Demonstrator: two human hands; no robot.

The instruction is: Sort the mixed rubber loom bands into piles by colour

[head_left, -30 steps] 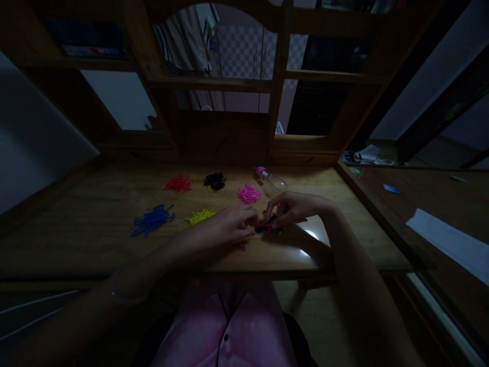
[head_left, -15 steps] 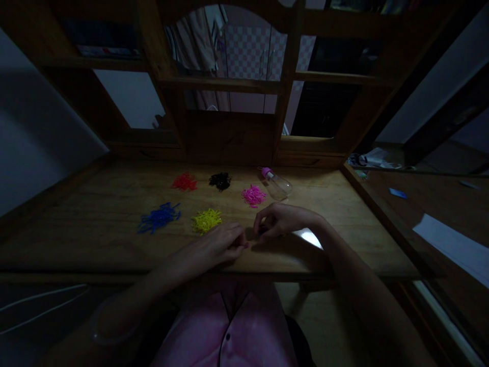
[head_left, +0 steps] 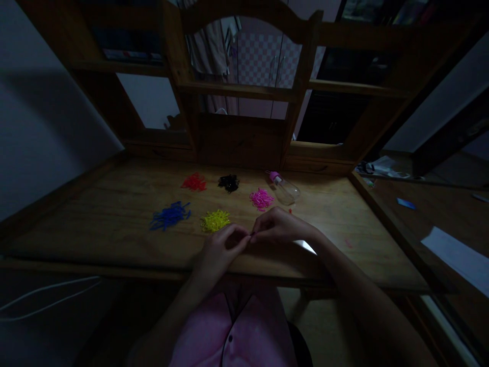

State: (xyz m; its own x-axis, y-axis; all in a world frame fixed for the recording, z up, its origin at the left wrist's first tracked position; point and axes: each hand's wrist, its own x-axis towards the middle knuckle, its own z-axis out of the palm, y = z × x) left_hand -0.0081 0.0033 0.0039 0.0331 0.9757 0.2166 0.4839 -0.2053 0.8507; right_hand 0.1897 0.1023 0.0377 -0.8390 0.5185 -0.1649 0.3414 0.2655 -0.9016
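My left hand [head_left: 224, 248] and my right hand [head_left: 278, 225] meet just above the table's front part, thumbs and fingertips pinched together. Whatever is between the fingertips is too small and dark to name. Just behind my left hand lies a pile of small yellow strips [head_left: 215, 221]. Beyond my right hand is a pile of pink strips [head_left: 262, 199]. Farther off are piles of blue strips [head_left: 170, 216], red strips [head_left: 194, 182] and black strips [head_left: 228, 183]. A tiny red piece [head_left: 290, 210] lies by my right hand.
A clear bottle with a pink cap [head_left: 287, 190] lies behind my right hand. A bright white patch [head_left: 306, 247] shows under my right forearm. Wooden shelving [head_left: 240, 137] rises at the table's back. White paper [head_left: 458, 257] lies on the side surface at right.
My hands were slightly apart near the tabletop; their fingertips now meet. My left hand has turned, thumb and fingers forming a ring. The view has shifted slightly.
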